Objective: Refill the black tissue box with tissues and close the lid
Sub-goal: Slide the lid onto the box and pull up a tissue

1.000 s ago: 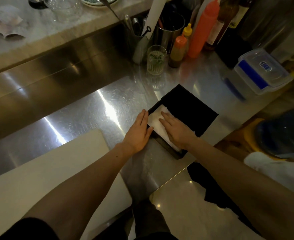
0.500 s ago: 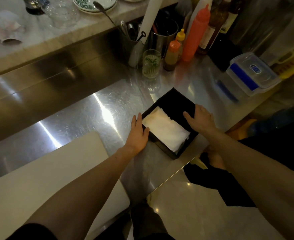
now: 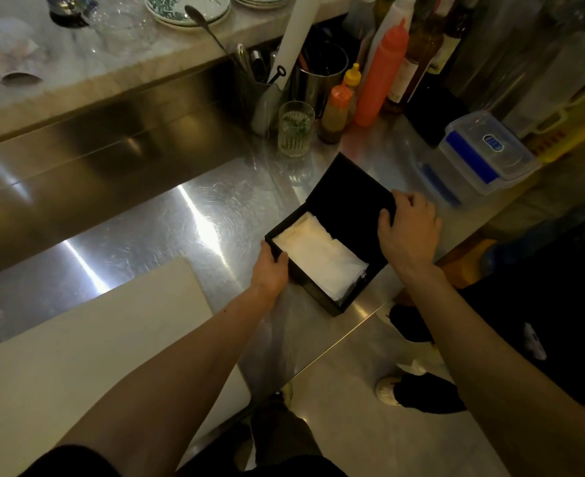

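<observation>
A person stands at a steel counter [image 3: 167, 235], seen from above. At the near left lies a pale cutting board [image 3: 77, 339]. To its right the left hand [image 3: 271, 270] is clamped on the near-left corner of the black tissue box [image 3: 336, 302], thumb on the rim. The box sits near the counter's near edge, open, and holds a flat stack of white tissues [image 3: 322, 259] that nearly fills it. The tissues look soft and light, easily creased; the box looks stiff and light, so it likely needs steadying at a corner. Its hinged lid [image 3: 346, 197] stands raised on the far side. The right hand [image 3: 408, 232] grips the lid's right edge, fingers curled over it, a sensible hold for swinging it down. Further right sits a closed clear plastic container [image 3: 487, 151] with a blue strip; its contents cannot be told.
</observation>
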{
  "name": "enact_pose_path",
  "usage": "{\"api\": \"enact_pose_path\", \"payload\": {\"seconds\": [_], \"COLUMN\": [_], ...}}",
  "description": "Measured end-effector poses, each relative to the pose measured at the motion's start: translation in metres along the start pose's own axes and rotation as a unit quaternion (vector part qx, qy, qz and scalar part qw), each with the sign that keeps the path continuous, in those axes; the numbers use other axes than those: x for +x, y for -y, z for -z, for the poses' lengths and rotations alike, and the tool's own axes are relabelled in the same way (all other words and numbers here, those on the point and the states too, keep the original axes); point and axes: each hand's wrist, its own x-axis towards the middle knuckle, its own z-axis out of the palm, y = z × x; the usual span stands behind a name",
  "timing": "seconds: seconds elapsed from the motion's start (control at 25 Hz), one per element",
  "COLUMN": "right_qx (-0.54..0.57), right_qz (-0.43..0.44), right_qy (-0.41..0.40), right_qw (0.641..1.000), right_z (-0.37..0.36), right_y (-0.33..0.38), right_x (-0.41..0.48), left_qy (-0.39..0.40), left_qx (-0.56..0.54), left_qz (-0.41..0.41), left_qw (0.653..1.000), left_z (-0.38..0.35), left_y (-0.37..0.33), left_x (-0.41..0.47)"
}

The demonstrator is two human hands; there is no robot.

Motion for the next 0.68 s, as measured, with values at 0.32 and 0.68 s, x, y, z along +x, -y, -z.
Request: {"api": "enact_pose_path", "payload": {"seconds": [0.32, 0.68], "right_qx": [0.170, 0.058], "right_qz": [0.026, 0.098], "right_qy": [0.069, 0.194], "right_qw": [0.983, 0.974], "right_z": [0.025, -0.034], "right_y": [0.030, 0.030], "right_x": [-0.053, -0.099], "left_qy": [0.054, 0.064], "left_qx": [-0.348, -0.379], "left_qz": [0.111, 0.111], "left_qw": [0.929, 0.917], "left_z": [-0.001, 0.006], "left_y": [-0.020, -0.027], "left_x": [-0.021, -0.030]}}
